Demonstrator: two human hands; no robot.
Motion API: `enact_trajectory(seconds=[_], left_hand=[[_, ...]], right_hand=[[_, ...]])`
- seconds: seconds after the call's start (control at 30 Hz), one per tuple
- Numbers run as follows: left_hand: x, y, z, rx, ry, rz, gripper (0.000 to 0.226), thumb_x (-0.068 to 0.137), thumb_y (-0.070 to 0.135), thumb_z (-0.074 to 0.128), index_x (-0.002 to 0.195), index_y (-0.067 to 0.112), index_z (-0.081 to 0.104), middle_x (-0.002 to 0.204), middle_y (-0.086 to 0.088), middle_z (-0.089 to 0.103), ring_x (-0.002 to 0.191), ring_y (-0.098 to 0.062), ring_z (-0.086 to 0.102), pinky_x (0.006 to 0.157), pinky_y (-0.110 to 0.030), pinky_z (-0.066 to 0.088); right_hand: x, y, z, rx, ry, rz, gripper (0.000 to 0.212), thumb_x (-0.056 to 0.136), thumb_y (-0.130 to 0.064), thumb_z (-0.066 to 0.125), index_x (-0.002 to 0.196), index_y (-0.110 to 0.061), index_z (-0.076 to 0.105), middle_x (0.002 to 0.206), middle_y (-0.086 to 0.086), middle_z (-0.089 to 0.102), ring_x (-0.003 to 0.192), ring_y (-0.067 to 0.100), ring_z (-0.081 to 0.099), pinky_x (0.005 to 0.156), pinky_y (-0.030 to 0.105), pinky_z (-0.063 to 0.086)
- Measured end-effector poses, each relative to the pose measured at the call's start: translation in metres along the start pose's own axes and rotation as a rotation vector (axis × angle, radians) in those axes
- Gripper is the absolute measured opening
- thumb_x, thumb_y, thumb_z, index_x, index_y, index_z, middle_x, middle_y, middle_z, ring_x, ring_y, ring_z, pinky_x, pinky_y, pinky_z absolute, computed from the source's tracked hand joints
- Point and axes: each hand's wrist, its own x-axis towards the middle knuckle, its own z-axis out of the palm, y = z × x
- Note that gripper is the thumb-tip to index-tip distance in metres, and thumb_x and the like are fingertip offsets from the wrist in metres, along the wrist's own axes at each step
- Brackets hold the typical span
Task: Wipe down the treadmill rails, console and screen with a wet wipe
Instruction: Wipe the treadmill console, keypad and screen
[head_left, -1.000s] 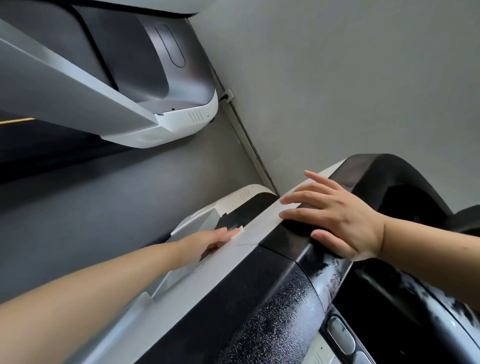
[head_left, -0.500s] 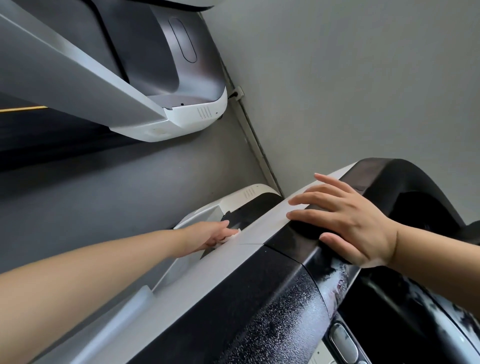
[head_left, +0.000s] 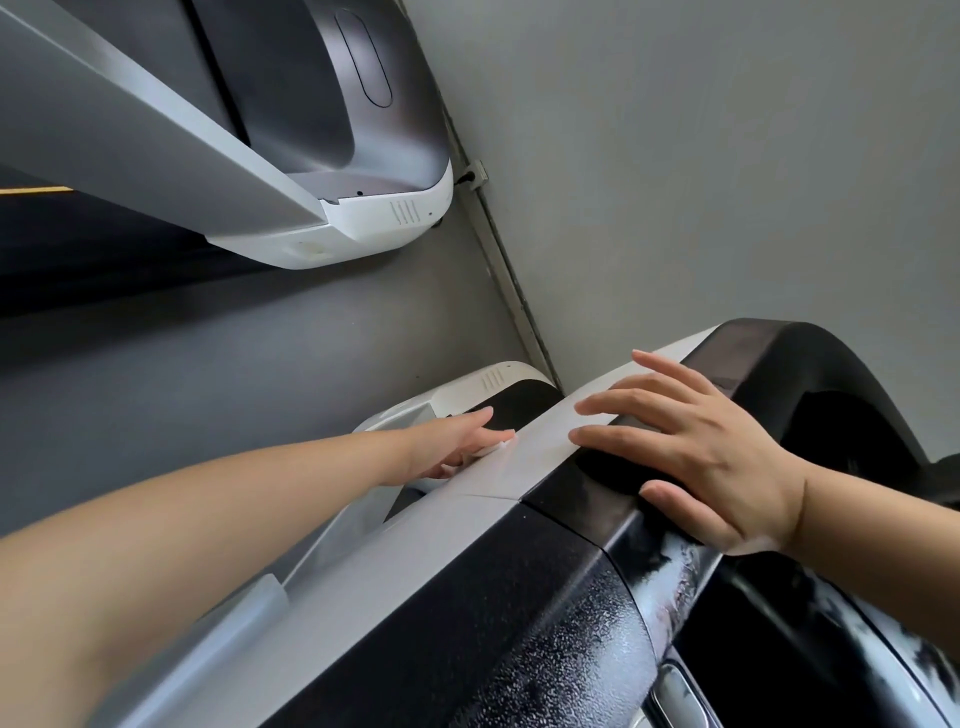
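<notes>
My left hand (head_left: 457, 447) reaches down along the left side of the treadmill's silver upright rail (head_left: 524, 457). It holds a small white wet wipe (head_left: 502, 445) against that side, and only a corner of the wipe shows at the fingertips. My right hand (head_left: 696, 457) lies flat with spread fingers on the top edge where the silver rail meets the black console housing (head_left: 571, 613). The black housing shows wet streaks near my right wrist. Console buttons (head_left: 675, 691) peek in at the bottom edge. The screen is out of view.
A second treadmill's grey upright and white-trimmed motor cover (head_left: 374, 218) stands at the upper left. Below my left hand lies this treadmill's own white and black base cover (head_left: 498, 387). A grey wall (head_left: 701, 156) rises just beyond, above dark grey flooring (head_left: 234, 374).
My left hand has slid a little farther forward along the rail's side with the wipe. My right hand has stayed flat on the same spot. The view has shifted slightly.
</notes>
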Motion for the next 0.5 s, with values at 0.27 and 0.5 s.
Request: enact_trajectory(seconds=[0.27,0.5], left_hand=[[-0.016,-0.031,-0.012,0.003,-0.036,-0.056,0.058,0.096,0.057,0.006,0.14,0.036,0.039,0.153,0.004,0.027,0.141,-0.019,0.024,0.116,-0.031,0.017],[-0.044,0.037,0.003,0.023,-0.138,0.141,0.058,0.099,0.05,0.009,0.14,0.024,0.041,0.15,0.006,0.034,0.135,-0.007,0.032,0.114,-0.024,0.019]], right_hand=[[-0.012,0.026,-0.016,-0.068,-0.001,0.075,0.049,0.1,-0.05,0.019,0.128,-0.023,0.048,0.13,0.011,0.056,0.116,0.028,0.051,0.11,0.053,0.025],[-0.029,0.055,0.001,-0.104,-0.046,0.142,0.055,0.1,-0.048,0.009,0.128,-0.02,0.048,0.128,0.016,0.056,0.115,0.03,0.049,0.11,0.057,0.02]])
